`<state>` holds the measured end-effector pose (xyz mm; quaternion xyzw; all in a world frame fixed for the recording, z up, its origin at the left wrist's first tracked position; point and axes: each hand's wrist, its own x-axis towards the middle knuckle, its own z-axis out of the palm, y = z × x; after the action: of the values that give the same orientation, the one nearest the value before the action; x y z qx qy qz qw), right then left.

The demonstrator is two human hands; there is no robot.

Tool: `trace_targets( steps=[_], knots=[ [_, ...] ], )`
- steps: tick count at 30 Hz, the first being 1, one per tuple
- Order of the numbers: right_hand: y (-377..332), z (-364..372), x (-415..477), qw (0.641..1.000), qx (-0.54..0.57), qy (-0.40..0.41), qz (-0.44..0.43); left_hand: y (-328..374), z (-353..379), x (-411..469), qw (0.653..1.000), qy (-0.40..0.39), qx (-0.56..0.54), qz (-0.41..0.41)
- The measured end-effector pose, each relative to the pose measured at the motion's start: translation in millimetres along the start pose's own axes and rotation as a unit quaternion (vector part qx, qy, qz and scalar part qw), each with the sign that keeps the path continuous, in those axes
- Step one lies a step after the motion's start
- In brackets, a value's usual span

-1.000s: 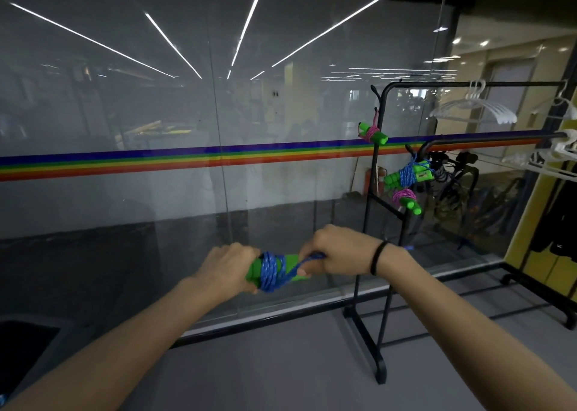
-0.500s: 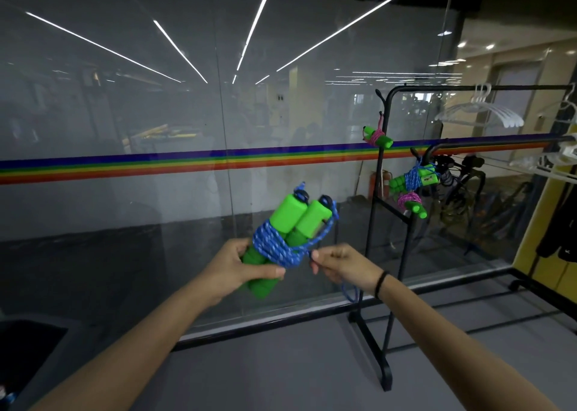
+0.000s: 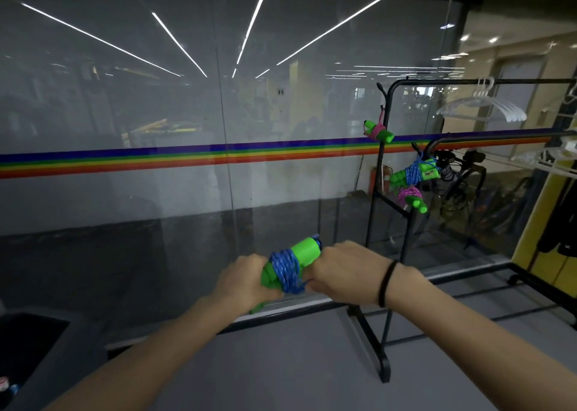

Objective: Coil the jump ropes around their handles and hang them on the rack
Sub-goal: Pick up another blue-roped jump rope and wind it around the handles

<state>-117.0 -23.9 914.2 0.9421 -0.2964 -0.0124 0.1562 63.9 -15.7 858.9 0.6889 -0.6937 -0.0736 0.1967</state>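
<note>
Gripping blue-roped handles [image 3: 292, 268]: left hand [image 3: 242, 278], right hand [image 3: 346, 270].

Left hand [image 3: 246, 278]: bare; no glove, ring or watch visible; enters from the lower left of the frame.
Left forearm [image 3: 150, 348]: bare along its whole visible length; no sleeve edge in view.
Right hand [image 3: 343, 270]: bare; no glove or ring visible on the back of the hand; enters from the lower right of the frame.
Right forearm [image 3: 468, 326]: bare along its whole visible length; no sleeve edge in view.
Wrist band [image 3: 386, 282]: thin, black, plain; a single narrow loop worn round the right wrist, close-fitting; no clasp or marking can be made out.
Fingers: mostly curled out of sight; nails cannot be seen.
</note>
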Motion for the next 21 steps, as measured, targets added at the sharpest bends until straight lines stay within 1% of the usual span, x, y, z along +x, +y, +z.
trace_targets(
  steps=[2,4,5,6,7,9,11,13,15,16,17,18,19,20,21],
  knots=[
    [8.6,-7.5,5.2,0.999,0.018,-0.001,-0.027,9.6,-0.9,-4.2,0.993,-0.042,0.101,0.034],
    [21.4,-11.7,11.1,0.996,0.081,-0.003,-0.048,16.5,-5.1,-6.7,0.979,-0.115,0.149,0.081],
    [28.5,-11.8,13.4,0.990,0.129,-0.009,-0.051,18.7,-9.1,-7.6,0.972,-0.159,0.139,0.107],
    [34.4,-11.4,15.3,0.979,0.195,-0.023,-0.049,18.1,-12.9,-7.7,0.965,-0.204,0.106,0.130],
    [39.3,-8.5,17.2,0.960,0.275,-0.035,-0.048,16.1,-16.0,-8.0,0.957,-0.247,0.053,0.145],
    [45.8,-1.2,19.7,0.891,0.450,-0.041,-0.034,11.4,-21.6,-10.0,0.933,-0.312,-0.087,0.155],
    [51.5,7.8,19.3,0.820,0.571,-0.035,-0.006,7.8,-23.1,-11.7,0.909,-0.323,-0.209,0.158],
    [50.9,17.3,17.7,0.761,0.648,-0.026,-0.007,7.2,-20.2,-12.6,0.889,-0.304,-0.304,0.154],
    [49.1,29.8,20.4,0.699,0.713,-0.052,-0.019,7.9,-12.4,-11.7,0.868,-0.279,-0.388,0.133],
    [44.9,34.2,23.1,0.659,0.750,-0.061,-0.007,8.6,-7.4,-11.3,0.859,-0.263,-0.423,0.117],
    [39.6,33.5,26.2,0.622,0.782,-0.042,-0.020,8.8,-1.8,-10.5,0.852,-0.241,-0.455,0.094],
    [36.0,32.9,30.0,0.572,0.819,-0.039,-0.019,8.8,3.7,-9.2,0.848,-0.218,-0.479,0.067],
    [34.6,32.2,30.9,0.580,0.813,-0.015,0.055,9.3,8.0,-7.6,0.847,-0.197,-0.491,0.047],
    [34.3,36.7,35.7,0.672,0.728,0.008,0.137,9.5,11.1,-5.3,0.853,-0.180,-0.488,0.035],
    [34.7,39.7,38.7,0.721,0.653,0.047,0.228,10.8,13.2,-3.3,0.866,-0.160,-0.474,0.030]
  ],
)
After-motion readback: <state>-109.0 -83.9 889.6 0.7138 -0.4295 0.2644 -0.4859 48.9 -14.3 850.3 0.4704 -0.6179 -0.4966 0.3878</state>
